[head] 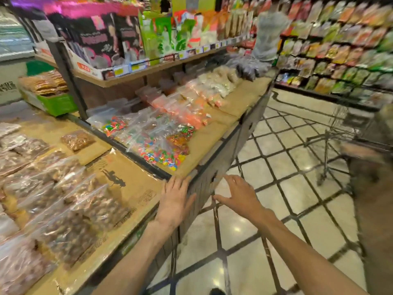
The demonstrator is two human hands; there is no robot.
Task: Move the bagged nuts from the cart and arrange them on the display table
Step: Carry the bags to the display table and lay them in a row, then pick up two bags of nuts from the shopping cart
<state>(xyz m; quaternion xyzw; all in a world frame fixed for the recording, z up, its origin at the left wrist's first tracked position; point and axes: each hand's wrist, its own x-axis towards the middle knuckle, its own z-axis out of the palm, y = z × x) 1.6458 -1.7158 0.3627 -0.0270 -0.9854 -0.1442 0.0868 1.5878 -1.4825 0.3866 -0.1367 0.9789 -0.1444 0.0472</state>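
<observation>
Bagged nuts [70,201] on display table [136,188] | left hand [175,201], right hand [239,193] fingers apart | writing unreadable

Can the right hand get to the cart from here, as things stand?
Probably not without stepping over. The right hand, open and empty, hovers by the display table corner; the cart stands apart across open tiled floor, with nothing between.

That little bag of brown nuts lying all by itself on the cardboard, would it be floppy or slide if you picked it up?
Probably floppy: the lone nut bag looks like thin clear plastic over loose pieces, so it would likely sag. The glossy film may feel slippery. Lying flat on the display table, it seems unlikely to roll.
</observation>
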